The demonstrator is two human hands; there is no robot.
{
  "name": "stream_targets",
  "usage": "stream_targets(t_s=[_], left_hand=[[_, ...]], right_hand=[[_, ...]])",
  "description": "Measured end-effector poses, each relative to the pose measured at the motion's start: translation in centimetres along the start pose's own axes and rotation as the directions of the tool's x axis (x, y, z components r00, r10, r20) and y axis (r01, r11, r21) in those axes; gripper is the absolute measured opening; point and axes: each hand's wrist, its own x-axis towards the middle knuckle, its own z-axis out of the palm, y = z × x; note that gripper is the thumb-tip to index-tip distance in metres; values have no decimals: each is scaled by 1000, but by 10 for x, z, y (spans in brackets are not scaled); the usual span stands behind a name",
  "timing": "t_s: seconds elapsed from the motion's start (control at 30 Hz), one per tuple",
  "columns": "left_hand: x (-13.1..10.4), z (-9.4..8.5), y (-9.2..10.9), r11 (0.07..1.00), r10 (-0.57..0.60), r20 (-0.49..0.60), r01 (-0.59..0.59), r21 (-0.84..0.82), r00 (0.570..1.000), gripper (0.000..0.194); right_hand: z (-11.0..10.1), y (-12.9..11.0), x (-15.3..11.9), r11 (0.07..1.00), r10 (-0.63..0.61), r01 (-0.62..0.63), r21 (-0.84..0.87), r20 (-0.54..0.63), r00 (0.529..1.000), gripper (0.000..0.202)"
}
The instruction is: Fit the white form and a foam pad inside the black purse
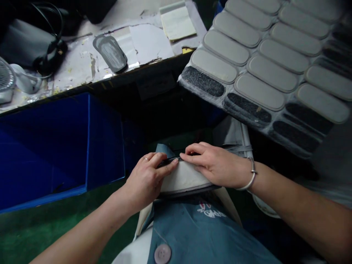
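A pale piece with a dark edge (184, 178) rests over my lap, above a teal apron (203, 227). Its far rim is pinched by my left hand (150, 174), which wears a ring, and by my right hand (217, 165), which has a bracelet at the wrist. Both hands' fingertips nearly meet along a black strip at that rim. My fingers and palms hide the ends of the piece.
At the upper right, a tilted board (247, 121) carries rows of pale oval pads. A blue bin (106, 139) stands at the left. The worktable (74, 66) holds a grey oval object (111, 54), a notepad (178, 22) and a small fan (5, 79).
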Motion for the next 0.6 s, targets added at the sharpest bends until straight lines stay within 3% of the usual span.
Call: stream_targets(t_s=[0.13,0.3,0.47,0.6], left_hand=[[-6,-2,1,997,20,-13,-21,-69,1000,57],[-37,5,14,975,70,-238,-117,-189,969,35],[-51,22,28,981,-41,-363,-32,-193,931,16],[-48,29,30,975,-46,-397,-46,-218,917,16]], right_hand=[[-1,-2,-9,997,-58,61,44,-51,997,50],[4,-24,-48,996,-28,50,69,-289,957,32],[29,-41,-66,999,12,-24,-34,-322,947,19],[43,-43,-63,998,33,-52,-46,-354,935,10]])
